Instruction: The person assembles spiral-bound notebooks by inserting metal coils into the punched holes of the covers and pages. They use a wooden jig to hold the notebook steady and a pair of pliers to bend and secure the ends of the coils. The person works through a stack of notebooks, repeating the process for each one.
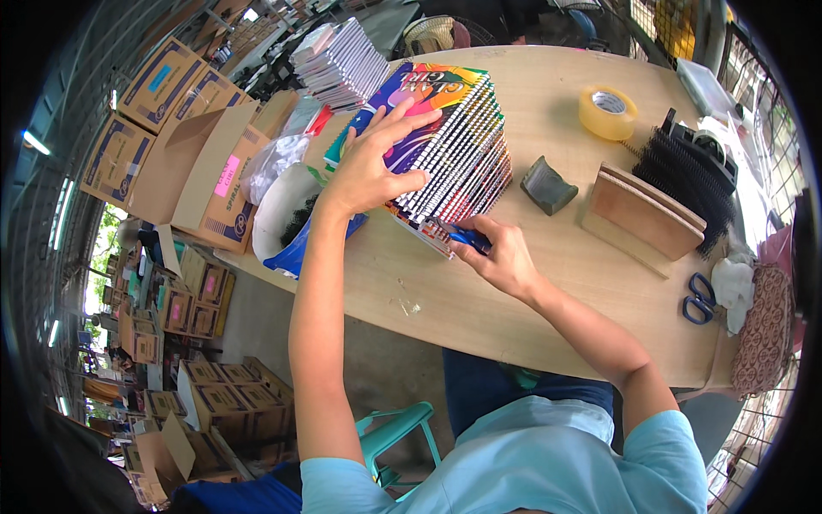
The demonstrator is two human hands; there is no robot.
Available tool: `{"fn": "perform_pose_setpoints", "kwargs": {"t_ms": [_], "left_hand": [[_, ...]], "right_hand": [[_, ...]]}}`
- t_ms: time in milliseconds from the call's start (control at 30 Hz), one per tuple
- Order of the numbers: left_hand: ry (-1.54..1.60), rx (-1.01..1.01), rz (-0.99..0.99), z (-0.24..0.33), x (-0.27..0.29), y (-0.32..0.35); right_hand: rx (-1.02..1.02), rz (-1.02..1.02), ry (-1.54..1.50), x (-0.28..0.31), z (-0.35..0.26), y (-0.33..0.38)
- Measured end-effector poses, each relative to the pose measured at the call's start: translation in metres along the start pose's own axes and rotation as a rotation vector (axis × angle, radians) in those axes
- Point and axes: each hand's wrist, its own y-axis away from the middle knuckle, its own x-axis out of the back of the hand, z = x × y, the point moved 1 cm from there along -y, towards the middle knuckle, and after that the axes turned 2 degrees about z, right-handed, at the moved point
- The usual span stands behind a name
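A tall stack of spiral-bound notebooks point(467, 141) with bright covers stands on the light wooden table point(548, 291). Their white and black bound edges face right and toward me. My left hand point(372, 163) lies across the top cover, fingers spread, steadying nothing else. Low at the stack's near corner, my right hand point(503, 254) grips blue-handled pliers point(471, 239). The jaws of the pliers touch or nearly touch the ends of the bindings there; the exact contact is too small to make out. Small pale scraps point(409, 306) lie near the table's front edge.
Right of the stack sit a grey-green block point(548, 185), a tape roll point(608, 112), a wooden block point(644, 212), black spiral coils point(685, 184) and scissors point(699, 299). At left stand a scrap-filled container point(282, 201), a carton point(218, 184) and another notebook stack point(342, 67).
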Motion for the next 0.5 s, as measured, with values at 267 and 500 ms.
{"fn": "perform_pose_setpoints", "kwargs": {"t_ms": [267,500], "left_hand": [[-0.004,-0.014,-0.017,-0.004,0.000,-0.001],[0.012,-0.024,-0.022,-0.003,0.000,-0.001]], "right_hand": [[-0.052,-0.017,-0.014,0.003,-0.003,0.002],[0.202,0.105,0.273,0.004,-0.001,0.008]]}}
